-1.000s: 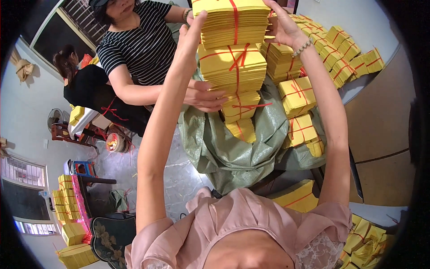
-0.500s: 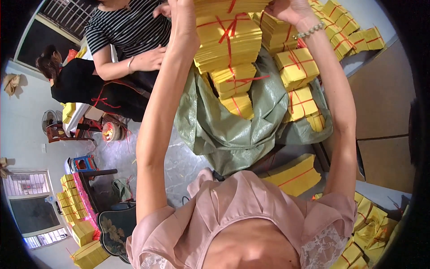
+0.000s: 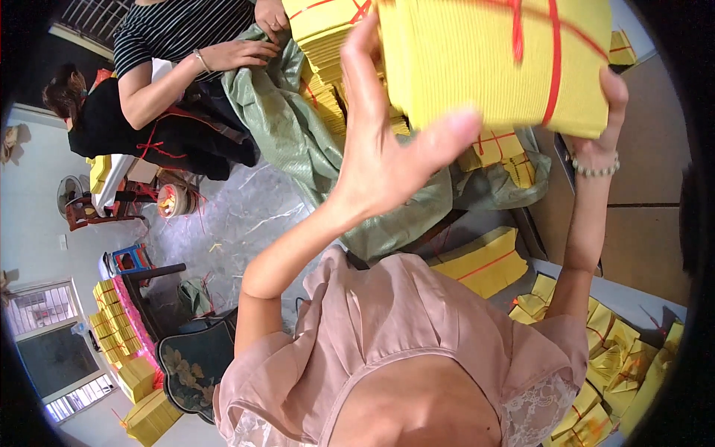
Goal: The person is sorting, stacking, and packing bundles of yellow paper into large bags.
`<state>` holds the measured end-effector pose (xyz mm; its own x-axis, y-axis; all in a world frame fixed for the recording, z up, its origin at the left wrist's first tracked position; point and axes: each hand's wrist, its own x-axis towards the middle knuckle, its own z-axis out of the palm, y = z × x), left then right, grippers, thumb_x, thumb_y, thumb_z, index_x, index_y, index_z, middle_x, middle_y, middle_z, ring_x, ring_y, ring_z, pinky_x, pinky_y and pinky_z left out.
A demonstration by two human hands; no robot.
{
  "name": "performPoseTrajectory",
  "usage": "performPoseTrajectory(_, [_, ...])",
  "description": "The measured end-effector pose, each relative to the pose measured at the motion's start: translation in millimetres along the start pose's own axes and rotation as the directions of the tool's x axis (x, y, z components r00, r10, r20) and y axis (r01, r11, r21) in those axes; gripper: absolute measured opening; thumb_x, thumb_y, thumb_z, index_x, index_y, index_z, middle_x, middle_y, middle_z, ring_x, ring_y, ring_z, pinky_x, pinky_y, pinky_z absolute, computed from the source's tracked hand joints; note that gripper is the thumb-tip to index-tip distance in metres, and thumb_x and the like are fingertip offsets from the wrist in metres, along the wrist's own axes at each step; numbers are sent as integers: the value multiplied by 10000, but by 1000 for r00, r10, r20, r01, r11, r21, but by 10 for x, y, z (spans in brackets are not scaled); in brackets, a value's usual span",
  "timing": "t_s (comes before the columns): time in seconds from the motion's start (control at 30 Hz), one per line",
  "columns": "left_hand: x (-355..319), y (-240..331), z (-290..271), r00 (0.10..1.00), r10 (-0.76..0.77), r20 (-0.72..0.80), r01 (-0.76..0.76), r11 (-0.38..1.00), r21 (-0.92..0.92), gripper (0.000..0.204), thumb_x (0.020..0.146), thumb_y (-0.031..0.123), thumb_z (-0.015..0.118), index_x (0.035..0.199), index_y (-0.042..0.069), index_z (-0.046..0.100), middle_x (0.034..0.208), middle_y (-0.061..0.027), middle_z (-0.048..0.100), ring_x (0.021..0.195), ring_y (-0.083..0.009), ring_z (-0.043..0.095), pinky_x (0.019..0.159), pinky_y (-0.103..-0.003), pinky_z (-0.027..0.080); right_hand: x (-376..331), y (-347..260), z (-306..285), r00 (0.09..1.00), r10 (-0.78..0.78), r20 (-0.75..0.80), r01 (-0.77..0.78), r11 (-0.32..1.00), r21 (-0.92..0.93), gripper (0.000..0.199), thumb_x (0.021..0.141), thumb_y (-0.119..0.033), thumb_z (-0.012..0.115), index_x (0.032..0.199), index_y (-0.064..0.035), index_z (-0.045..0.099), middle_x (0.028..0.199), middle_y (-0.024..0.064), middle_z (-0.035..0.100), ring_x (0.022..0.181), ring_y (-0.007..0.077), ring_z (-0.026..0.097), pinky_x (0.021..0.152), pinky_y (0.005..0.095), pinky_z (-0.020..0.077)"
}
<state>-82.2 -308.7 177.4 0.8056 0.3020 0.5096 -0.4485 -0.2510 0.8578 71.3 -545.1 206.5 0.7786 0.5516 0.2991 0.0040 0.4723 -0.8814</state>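
A large bundle of yellow paper (image 3: 484, 67), tied with red string, is raised close in front of me and slightly blurred. My right hand (image 3: 603, 119), with a beaded bracelet, grips its lower right corner. At the left end, my left hand (image 3: 380, 160) spreads round the bundle, fingers along its side and thumb across its lower edge. Behind it, more tied yellow bundles (image 3: 324, 56) stand in a green woven sack (image 3: 287, 123). A co-worker in a striped top (image 3: 197, 33) has hands at the sack's rim; the raised bundle hides part of the sack.
Another person in black (image 3: 112, 112) bends over at the left. A long yellow stack (image 3: 484, 264) lies below the sack. Yellow bundles (image 3: 607, 357) fill the lower right, and others (image 3: 112, 320) line a table at left. A dark chair (image 3: 197, 365) stands near my left elbow.
The large yellow bundle has come up toward me and right, between my hands. My left hand has moved right and lower. The co-worker's hands have gone to the sack's rim.
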Motion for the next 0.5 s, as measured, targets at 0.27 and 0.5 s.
performPoseTrajectory(0.27, [-628,-1028,-170,871,-315,377,415,883,-220,682,893,580,461,1241,-5,456,1179,-148,547,1054,-238,553,954,-367,367,-646,214,-428,926,368,-88,-367,930,31,569,820,-305,603,1210,99,511,1180,202,597,1049,248,616,915,355,498])
performPoseTrajectory(0.5, [-690,-1572,-261,952,-76,295,-208,547,811,682,720,459,684,1180,-16,518,1071,-186,522,964,-325,512,845,-429,399,-697,108,-216,877,471,-99,-479,875,-77,762,760,-320,628,1353,72,354,1265,198,530,1118,261,569,967,366,457])
